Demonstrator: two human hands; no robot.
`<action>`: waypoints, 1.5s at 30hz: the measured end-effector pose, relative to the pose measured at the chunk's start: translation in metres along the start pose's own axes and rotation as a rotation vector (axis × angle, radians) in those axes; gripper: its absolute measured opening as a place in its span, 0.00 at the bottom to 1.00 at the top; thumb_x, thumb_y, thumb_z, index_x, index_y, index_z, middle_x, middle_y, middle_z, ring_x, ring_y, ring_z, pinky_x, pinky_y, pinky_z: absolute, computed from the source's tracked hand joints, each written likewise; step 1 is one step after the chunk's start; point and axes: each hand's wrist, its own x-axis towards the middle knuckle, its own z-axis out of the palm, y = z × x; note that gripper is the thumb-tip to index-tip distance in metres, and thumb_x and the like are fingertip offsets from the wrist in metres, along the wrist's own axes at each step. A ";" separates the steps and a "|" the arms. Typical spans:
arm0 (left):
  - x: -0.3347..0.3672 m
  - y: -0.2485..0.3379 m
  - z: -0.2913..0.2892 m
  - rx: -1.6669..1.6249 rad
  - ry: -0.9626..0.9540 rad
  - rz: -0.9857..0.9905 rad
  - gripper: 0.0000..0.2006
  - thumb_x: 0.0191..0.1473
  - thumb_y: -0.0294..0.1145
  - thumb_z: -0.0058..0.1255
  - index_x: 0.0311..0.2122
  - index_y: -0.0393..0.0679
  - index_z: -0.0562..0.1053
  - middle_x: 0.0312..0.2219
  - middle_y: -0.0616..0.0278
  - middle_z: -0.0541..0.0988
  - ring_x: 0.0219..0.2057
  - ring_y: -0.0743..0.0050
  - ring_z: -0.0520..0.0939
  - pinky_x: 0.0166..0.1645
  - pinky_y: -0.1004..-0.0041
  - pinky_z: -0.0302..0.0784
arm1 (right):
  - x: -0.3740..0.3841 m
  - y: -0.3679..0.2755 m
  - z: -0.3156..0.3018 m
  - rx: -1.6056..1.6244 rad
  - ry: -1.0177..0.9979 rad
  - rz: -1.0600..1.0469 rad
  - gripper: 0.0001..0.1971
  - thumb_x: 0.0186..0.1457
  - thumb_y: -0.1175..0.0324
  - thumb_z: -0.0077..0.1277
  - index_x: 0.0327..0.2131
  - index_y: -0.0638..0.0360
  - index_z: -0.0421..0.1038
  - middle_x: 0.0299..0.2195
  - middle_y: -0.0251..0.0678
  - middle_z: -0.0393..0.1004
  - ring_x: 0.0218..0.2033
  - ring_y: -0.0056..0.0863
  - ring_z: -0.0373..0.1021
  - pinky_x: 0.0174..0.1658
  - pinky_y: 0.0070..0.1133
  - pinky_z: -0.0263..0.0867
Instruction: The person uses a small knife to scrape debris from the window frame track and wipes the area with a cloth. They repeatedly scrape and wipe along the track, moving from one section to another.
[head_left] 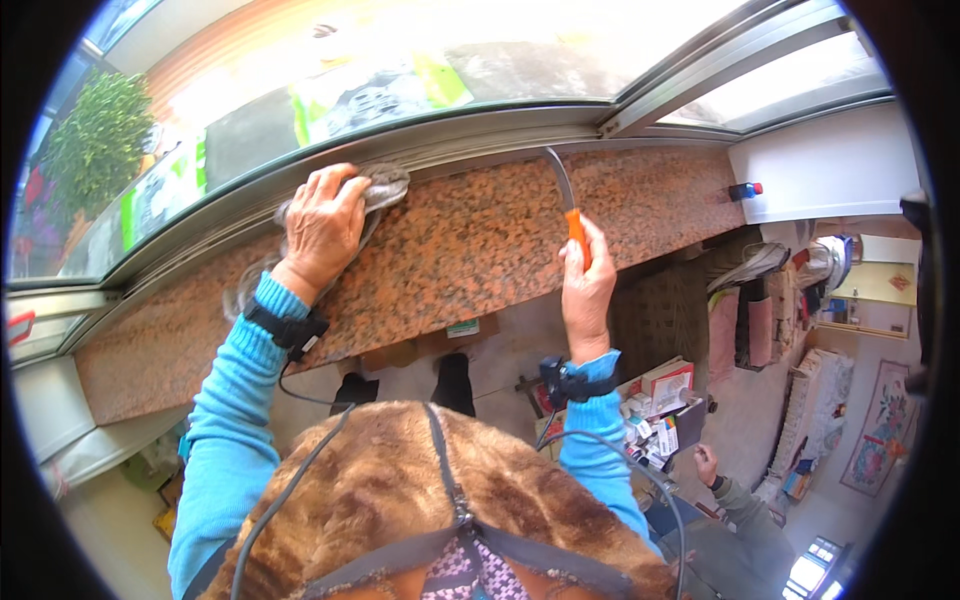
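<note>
left hand (325, 228) flat, fingers spread on grey rag (378, 188) at window track, upper middle | right hand (587, 285) fisted round orange-handled squeegee (564, 195), blade at track | risk: blade could skid and scratch the granite sill (480, 250)

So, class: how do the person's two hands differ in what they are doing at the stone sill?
The left hand lies flat, pressing a grey cloth onto the sill; the right hand is closed around an orange-handled tool. The left hand is by the window frame, the right at the sill's front edge. Both have blue sleeves and black wrist bands.
</note>
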 end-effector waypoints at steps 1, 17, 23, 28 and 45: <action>0.002 0.000 0.004 -0.007 -0.031 0.023 0.12 0.55 0.25 0.57 0.45 0.41 0.80 0.46 0.57 0.79 0.47 0.52 0.80 0.52 0.59 0.77 | -0.007 0.015 -0.001 -0.057 0.041 0.067 0.18 0.69 0.76 0.48 0.60 0.60 0.72 0.35 0.36 0.79 0.35 0.23 0.77 0.41 0.22 0.74; 0.012 -0.025 0.033 -0.125 -0.053 0.040 0.13 0.47 0.18 0.57 0.41 0.39 0.79 0.40 0.56 0.80 0.40 0.52 0.81 0.44 0.60 0.81 | -0.003 0.080 0.045 -0.240 0.379 0.063 0.13 0.71 0.68 0.47 0.54 0.62 0.68 0.29 0.36 0.74 0.29 0.30 0.75 0.35 0.28 0.72; 0.011 -0.025 0.036 -0.109 -0.089 0.025 0.14 0.48 0.19 0.57 0.42 0.41 0.78 0.40 0.57 0.79 0.40 0.51 0.80 0.44 0.58 0.80 | -0.003 0.080 0.044 -0.253 0.381 0.051 0.13 0.70 0.70 0.47 0.55 0.62 0.69 0.29 0.37 0.76 0.26 0.31 0.76 0.33 0.27 0.72; 0.012 -0.025 0.038 -0.085 -0.085 0.033 0.13 0.48 0.20 0.58 0.41 0.42 0.77 0.40 0.58 0.79 0.41 0.51 0.80 0.44 0.58 0.80 | -0.001 0.084 0.045 -0.264 0.386 0.020 0.17 0.67 0.74 0.48 0.59 0.62 0.68 0.33 0.39 0.76 0.29 0.31 0.77 0.36 0.29 0.74; -0.128 -0.055 -0.054 0.013 -0.405 -0.022 0.31 0.43 0.29 0.64 0.58 0.51 0.77 0.68 0.52 0.67 0.70 0.38 0.64 0.72 0.43 0.61 | 0.040 0.011 0.061 0.160 0.319 0.294 0.25 0.72 0.80 0.40 0.69 0.55 0.63 0.52 0.40 0.75 0.40 0.21 0.75 0.42 0.19 0.75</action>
